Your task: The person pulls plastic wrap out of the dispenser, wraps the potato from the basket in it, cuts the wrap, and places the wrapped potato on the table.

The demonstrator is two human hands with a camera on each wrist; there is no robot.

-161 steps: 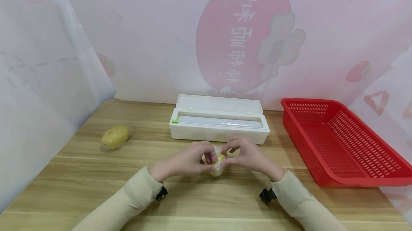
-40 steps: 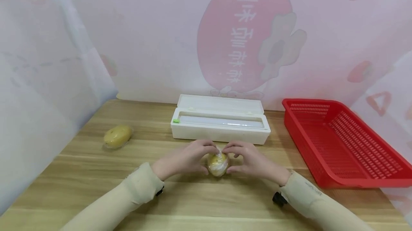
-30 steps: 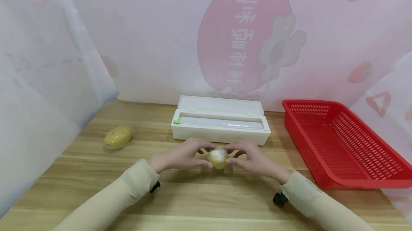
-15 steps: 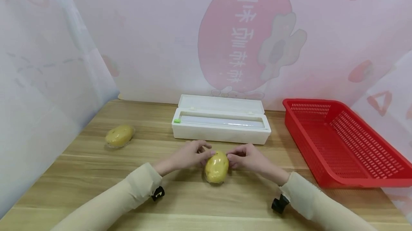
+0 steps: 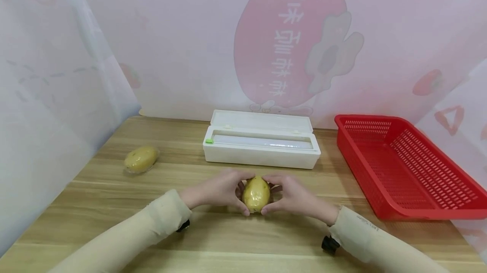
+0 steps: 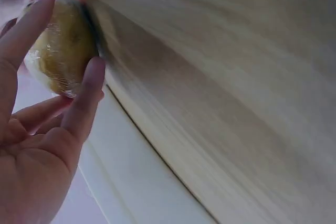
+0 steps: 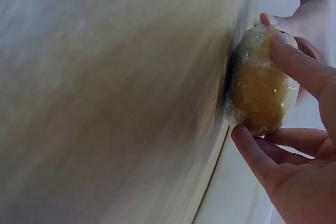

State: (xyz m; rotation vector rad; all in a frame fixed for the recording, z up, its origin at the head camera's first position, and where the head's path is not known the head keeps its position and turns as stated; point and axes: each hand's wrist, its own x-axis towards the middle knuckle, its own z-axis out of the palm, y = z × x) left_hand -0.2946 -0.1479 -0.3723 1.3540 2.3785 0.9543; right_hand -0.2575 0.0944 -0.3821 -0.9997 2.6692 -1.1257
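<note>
A yellow potato [image 5: 256, 194] wrapped in clear plastic film lies at the front middle of the table, between both hands. My left hand [image 5: 224, 190] holds its left side, with the thumb at the near end and the fingers curved around the far end. From the other side my right hand [image 5: 294, 197] grips it the same way. In the left wrist view the film on the potato [image 6: 60, 48] looks shiny and creased. A bunched bit of film sticks out low on the potato [image 7: 262, 85] in the right wrist view.
Behind the hands stands a white cling film box [image 5: 262, 154], its lid raised and a roll inside. A second wrapped potato [image 5: 141, 159] lies on the left of the wooden table [image 5: 182, 243]. On the right is a red perforated basket [image 5: 374, 188].
Earlier, the fingers worked at the film on the potato. The potato has since been tipped and turned so its smooth wrapped side faces up, and both hands have closed around its sides.
</note>
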